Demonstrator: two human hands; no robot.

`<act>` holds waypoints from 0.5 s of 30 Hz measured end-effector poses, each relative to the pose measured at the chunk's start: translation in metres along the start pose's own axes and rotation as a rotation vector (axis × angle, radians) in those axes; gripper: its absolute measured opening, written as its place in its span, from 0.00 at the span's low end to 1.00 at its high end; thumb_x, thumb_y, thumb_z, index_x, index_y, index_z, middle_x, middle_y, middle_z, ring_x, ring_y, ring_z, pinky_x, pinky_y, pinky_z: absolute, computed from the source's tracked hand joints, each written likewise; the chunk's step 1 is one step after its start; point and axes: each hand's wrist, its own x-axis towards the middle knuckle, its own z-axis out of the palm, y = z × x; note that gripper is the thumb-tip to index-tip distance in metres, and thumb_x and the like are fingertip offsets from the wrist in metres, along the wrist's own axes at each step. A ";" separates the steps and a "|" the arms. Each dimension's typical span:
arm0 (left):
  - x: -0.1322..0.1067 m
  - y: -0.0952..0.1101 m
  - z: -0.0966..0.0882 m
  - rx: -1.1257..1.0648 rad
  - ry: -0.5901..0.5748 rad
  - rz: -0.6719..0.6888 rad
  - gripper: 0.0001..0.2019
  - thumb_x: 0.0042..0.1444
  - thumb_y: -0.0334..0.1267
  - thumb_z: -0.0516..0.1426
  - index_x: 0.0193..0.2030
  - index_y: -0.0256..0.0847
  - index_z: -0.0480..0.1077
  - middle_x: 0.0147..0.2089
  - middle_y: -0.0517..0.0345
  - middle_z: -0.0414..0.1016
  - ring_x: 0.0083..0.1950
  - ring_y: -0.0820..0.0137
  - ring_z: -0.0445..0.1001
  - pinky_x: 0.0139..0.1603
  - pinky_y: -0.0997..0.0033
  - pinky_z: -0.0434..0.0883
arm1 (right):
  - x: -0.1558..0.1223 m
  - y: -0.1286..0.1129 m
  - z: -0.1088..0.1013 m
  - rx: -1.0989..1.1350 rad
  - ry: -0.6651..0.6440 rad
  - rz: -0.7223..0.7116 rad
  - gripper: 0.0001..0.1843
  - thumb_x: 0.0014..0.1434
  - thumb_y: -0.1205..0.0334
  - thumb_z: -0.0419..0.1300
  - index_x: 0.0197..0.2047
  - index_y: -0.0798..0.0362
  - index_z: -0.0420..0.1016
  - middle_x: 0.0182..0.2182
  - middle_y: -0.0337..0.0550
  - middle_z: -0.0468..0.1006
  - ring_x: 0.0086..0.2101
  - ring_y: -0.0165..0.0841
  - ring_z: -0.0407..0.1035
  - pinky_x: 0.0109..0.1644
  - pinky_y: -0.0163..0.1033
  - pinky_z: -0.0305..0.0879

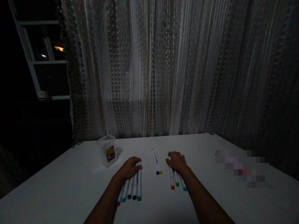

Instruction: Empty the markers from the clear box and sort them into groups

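My left hand (130, 167) rests over the upper ends of several white markers lying side by side, with its index finger and thumb apart near the tip of the green-ended marker (139, 186). Pink, light blue, purple and dark ends of that row point toward me, such as the purple-ended marker (130, 189). Lying across another group is my right hand (177, 161), fingers spread. Below it show an orange-ended marker (172, 180), a green-ended one (177, 180) and a blue-ended one (183, 183). Between the hands lie a dark blue-ended marker (155, 163) and a yellow-ended marker (158, 161).
A clear plastic container (106, 152) with a yellow and red label stands at the left on the white table (149, 211). A blurred-out patch (240, 168) covers something at the right. Behind the table hangs a patterned curtain (149, 68), with a dark window (44, 59) at left.
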 end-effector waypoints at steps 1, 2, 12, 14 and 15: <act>0.003 0.001 0.000 0.013 -0.004 -0.018 0.24 0.47 0.43 0.59 0.52 0.35 0.71 0.54 0.44 0.73 0.55 0.59 0.70 0.59 0.63 0.64 | 0.000 0.000 0.000 0.006 -0.006 -0.004 0.22 0.58 0.55 0.52 0.53 0.53 0.70 0.53 0.52 0.71 0.55 0.45 0.60 0.53 0.49 0.54; 0.006 0.002 0.000 0.026 -0.007 -0.037 0.26 0.46 0.43 0.60 0.52 0.34 0.71 0.54 0.43 0.73 0.55 0.58 0.71 0.59 0.62 0.64 | -0.001 0.000 -0.001 0.013 -0.010 -0.004 0.22 0.58 0.56 0.52 0.54 0.53 0.70 0.53 0.52 0.71 0.55 0.45 0.60 0.53 0.49 0.55; 0.004 -0.003 0.008 0.055 0.088 -0.005 0.19 0.50 0.40 0.57 0.49 0.36 0.73 0.54 0.46 0.74 0.56 0.60 0.69 0.59 0.63 0.63 | -0.003 0.001 -0.003 0.031 0.036 0.027 0.19 0.58 0.56 0.52 0.50 0.52 0.73 0.52 0.51 0.73 0.54 0.45 0.62 0.52 0.47 0.56; 0.000 -0.005 0.006 0.041 0.111 0.024 0.19 0.51 0.41 0.56 0.49 0.36 0.73 0.53 0.46 0.74 0.56 0.60 0.70 0.59 0.63 0.63 | -0.003 0.000 -0.003 0.023 0.043 0.030 0.19 0.58 0.57 0.52 0.50 0.52 0.73 0.51 0.51 0.73 0.53 0.45 0.62 0.51 0.47 0.56; -0.001 -0.005 0.005 0.033 0.113 0.028 0.19 0.51 0.41 0.56 0.49 0.35 0.73 0.53 0.45 0.74 0.55 0.60 0.70 0.59 0.64 0.63 | -0.003 0.000 -0.003 0.020 0.045 0.032 0.19 0.58 0.57 0.51 0.50 0.51 0.73 0.51 0.51 0.73 0.53 0.45 0.62 0.51 0.48 0.56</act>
